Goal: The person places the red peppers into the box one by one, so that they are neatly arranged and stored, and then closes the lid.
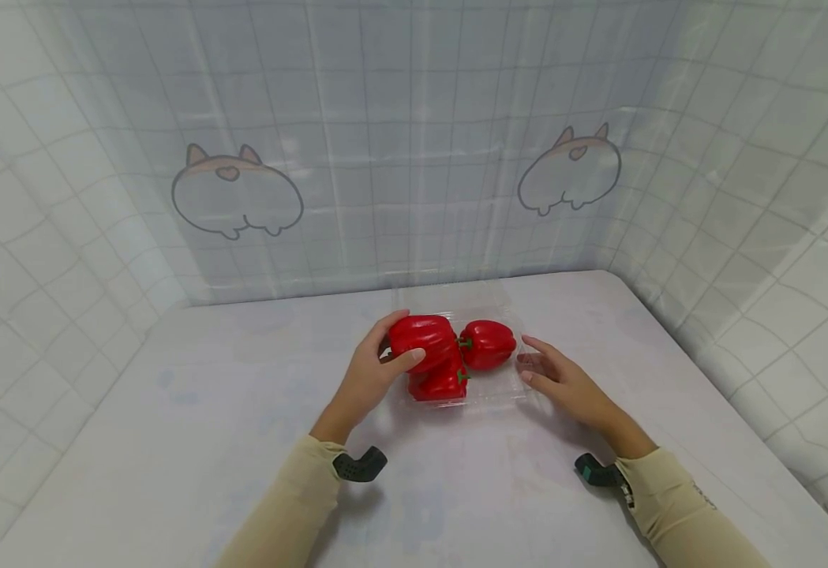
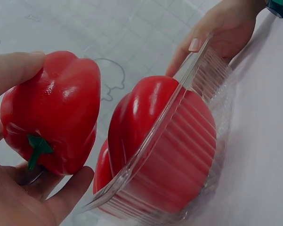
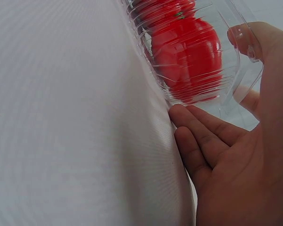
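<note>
My left hand (image 1: 376, 364) grips a red bell pepper (image 2: 56, 106) with a green stem, thumb on one side and fingers on the other. In the head view this pepper (image 1: 422, 335) is over the left part of a clear plastic container (image 1: 493, 386). Below it sits another red pepper (image 1: 440, 385), partly covered by the held one. A third red pepper (image 1: 488, 345) lies on the container's right side, its stem pointing left. At the right wall, my right hand (image 1: 563, 384) touches the container with fairly straight fingers (image 3: 202, 136), some low beside its base.
A clear lid-like flap (image 1: 449, 296) extends from the container's far side. The container stands on a pale table (image 1: 243, 457), near its back edge. White grid-patterned sheets (image 1: 414, 158) with cartoon drawings hang behind and beside the table. Dark devices (image 1: 360, 465) are on both wrists.
</note>
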Tool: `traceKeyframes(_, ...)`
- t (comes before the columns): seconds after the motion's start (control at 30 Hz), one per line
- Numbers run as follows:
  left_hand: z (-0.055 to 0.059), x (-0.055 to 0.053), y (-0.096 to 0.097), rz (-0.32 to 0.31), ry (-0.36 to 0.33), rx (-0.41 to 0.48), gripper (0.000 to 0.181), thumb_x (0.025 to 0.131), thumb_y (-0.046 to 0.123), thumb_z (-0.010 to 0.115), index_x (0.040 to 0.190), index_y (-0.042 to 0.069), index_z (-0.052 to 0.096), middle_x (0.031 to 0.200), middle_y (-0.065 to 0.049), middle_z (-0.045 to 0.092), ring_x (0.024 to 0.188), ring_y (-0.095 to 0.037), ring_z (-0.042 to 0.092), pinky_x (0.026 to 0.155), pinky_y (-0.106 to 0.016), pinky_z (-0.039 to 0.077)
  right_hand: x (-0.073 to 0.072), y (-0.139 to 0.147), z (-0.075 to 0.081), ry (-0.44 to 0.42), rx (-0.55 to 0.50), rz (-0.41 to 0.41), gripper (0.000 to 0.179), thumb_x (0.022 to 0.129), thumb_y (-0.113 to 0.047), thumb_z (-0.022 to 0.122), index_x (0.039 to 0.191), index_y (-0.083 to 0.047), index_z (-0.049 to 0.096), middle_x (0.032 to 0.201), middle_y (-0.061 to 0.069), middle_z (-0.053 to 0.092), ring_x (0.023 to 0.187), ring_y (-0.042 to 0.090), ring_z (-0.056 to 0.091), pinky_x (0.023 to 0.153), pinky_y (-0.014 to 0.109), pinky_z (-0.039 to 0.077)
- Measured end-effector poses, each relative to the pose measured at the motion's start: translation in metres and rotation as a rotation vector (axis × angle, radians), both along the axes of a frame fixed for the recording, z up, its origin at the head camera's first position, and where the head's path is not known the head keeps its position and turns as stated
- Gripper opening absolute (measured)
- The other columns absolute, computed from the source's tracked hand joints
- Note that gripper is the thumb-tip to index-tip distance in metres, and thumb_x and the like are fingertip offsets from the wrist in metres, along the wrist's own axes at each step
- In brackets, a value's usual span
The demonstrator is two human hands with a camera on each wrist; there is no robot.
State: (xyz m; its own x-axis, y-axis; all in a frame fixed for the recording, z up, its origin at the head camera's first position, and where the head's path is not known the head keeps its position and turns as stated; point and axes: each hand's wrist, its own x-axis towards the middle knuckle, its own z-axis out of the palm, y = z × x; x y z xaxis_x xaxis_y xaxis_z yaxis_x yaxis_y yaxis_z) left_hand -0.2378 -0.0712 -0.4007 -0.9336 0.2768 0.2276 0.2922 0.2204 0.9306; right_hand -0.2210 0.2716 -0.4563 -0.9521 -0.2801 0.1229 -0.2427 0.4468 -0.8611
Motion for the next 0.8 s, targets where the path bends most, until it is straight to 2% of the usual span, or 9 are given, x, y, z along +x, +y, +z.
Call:
traceKeyframes(0.37, 0.005, -0.004, 0.015, -0.009, 0.015, -0.022, 0.074, 0.084, 0.036, 0.080, 0.147, 0.030, 0.042, 0.138, 0.003, 0.050, 0.128, -0.023, 0.048, 0.093, -0.043, 0.054, 0.000, 0.001, -0.001, -0.013, -0.009, 0.004, 0.070, 0.099, -0.035, 0.064, 0.158, -0.019, 0.029, 0.144, 0.016, 0.053, 0.132, 0.034, 0.051, 0.101, 0.050, 0.047)
traceKeyframes(0.57, 0.013, -0.002, 0.024, 0.003, 0.029, -0.021, 0.076, 0.082, 0.032, 0.082, 0.146, 0.025, 0.041, 0.138, 0.001, 0.051, 0.127, -0.023, 0.048, 0.092, -0.045, 0.055, 0.000, 0.001, -0.003, -0.025, -0.011, -0.007, 0.069, 0.098, -0.035, 0.064, 0.157, -0.022, 0.030, 0.144, 0.014, 0.054, 0.132, 0.033, 0.052, 0.101, 0.049, 0.048)
traceKeyframes(0.8, 0.015, -0.001, 0.033, -0.019, 0.029, -0.048, 0.076, 0.083, 0.029, 0.082, 0.146, 0.023, 0.039, 0.138, 0.000, 0.050, 0.127, -0.024, 0.048, 0.088, -0.046, 0.057, -0.003, 0.002, -0.005, 0.000, -0.009, 0.012, 0.068, 0.100, -0.031, 0.062, 0.158, -0.017, 0.029, 0.143, 0.019, 0.053, 0.132, 0.036, 0.051, 0.101, 0.050, 0.047)
